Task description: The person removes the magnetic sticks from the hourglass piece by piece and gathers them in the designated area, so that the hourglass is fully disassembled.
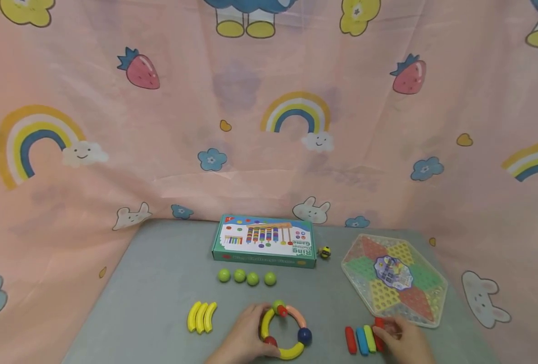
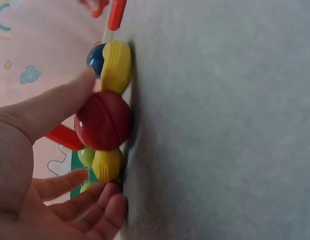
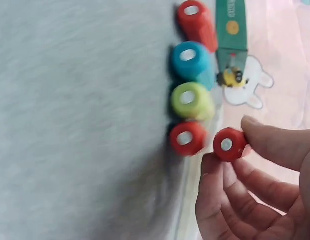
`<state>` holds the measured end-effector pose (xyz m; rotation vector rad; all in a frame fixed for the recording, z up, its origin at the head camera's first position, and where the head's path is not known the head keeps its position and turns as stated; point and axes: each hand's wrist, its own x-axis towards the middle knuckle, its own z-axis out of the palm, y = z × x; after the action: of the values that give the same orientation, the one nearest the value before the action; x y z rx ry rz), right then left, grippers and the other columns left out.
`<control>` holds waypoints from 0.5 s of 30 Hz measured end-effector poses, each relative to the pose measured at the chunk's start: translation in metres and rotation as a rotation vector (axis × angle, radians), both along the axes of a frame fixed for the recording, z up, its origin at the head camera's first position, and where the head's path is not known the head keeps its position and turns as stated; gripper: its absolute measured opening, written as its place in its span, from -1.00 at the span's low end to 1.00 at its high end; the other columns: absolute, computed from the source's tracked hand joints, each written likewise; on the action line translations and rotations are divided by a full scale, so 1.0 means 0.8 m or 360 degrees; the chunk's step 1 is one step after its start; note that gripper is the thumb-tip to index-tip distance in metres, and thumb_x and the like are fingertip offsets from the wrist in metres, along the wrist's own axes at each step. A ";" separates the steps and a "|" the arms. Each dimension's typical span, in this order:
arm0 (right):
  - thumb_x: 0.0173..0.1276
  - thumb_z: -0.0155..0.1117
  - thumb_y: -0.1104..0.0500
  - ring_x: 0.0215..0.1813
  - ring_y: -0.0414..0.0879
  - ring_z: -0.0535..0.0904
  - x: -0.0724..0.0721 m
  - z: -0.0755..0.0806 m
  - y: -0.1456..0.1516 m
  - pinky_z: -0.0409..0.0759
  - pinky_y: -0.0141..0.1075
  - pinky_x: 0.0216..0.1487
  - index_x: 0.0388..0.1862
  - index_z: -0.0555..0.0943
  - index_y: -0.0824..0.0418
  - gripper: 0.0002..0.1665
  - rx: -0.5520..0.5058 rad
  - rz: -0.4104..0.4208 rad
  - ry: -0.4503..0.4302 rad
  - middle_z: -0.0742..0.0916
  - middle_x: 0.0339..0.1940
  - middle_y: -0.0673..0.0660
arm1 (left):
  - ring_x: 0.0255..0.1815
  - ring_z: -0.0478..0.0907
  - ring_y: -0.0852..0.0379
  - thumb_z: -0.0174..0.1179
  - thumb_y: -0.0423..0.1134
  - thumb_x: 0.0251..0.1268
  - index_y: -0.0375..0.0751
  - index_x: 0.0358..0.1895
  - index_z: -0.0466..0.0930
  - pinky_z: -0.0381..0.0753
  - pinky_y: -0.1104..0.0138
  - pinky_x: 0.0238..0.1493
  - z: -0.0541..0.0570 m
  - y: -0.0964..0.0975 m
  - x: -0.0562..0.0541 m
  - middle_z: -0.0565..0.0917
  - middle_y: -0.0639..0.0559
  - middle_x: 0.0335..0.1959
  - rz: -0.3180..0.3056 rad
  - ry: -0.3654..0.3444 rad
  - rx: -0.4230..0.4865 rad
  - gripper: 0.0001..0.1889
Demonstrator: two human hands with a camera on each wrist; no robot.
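Observation:
A ring of magnetic building pieces [image 1: 292,352] lies on the table, with yellow and pink curved rods between balls. My left hand [image 1: 246,331] grips its left side, thumb by the red ball [image 2: 103,120] and fingers around the yellow curved rod [image 2: 107,165]. From the ring's green ball [image 1: 278,305] a red straight rod [image 1: 282,311] sticks up. My right hand [image 1: 403,338] pinches another red magnetic rod [image 3: 228,144] between thumb and fingers. Beside it lies a row of straight rods: red [image 3: 188,138], green [image 3: 191,101], blue [image 3: 191,61] and red [image 3: 196,21].
Three yellow curved rods [image 1: 200,317] lie left of the ring. Several green balls [image 1: 253,279] sit before a ring game box [image 1: 264,241]. A small bee toy [image 1: 325,252] stands beside the box. A hexagonal Chinese checkers board [image 1: 394,278] lies behind the right hand.

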<state>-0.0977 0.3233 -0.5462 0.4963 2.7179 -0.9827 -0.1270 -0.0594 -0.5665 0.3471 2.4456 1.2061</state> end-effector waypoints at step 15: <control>0.13 0.35 -0.48 -0.40 -0.13 0.61 0.004 -0.023 0.025 0.61 -0.16 -0.32 -0.04 0.66 0.44 -0.02 0.0095 0.0090 -0.0123 0.72 -0.45 -0.01 | -0.01 0.53 0.06 0.52 -0.27 -0.02 -0.16 0.31 0.47 0.62 0.09 0.02 0.008 -0.006 -0.004 0.58 0.03 0.05 0.0121 -0.0073 0.0124 -0.27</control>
<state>-0.0943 0.3435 -0.5647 0.4557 2.6834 -0.8523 -0.1303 -0.0639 -0.5599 0.2474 2.3969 1.3291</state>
